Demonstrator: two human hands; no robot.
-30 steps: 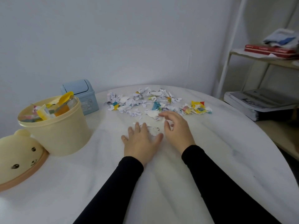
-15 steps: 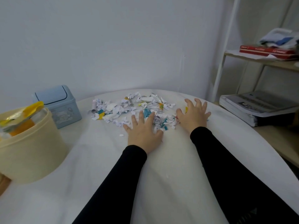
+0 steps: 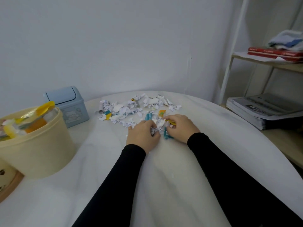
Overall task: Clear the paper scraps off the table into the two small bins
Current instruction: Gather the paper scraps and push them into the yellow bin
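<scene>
Both hands, left hand [image 3: 142, 135] and right hand [image 3: 181, 128], curl their grip around a bunch of paper scraps [image 3: 158, 126] on the counter [image 3: 164, 177]. Most scraps lie beyond them. Left of the pile, the cream bin [image 3: 35, 145] looks nearly full; the blue bin [image 3: 67, 106] is lidded.

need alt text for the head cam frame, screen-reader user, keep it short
Two hands in black sleeves, left hand and right hand, gather a clump of paper scraps between them on a white table. More scraps lie beyond; a full cream bin and a lidded blue bin stand at left.
</scene>
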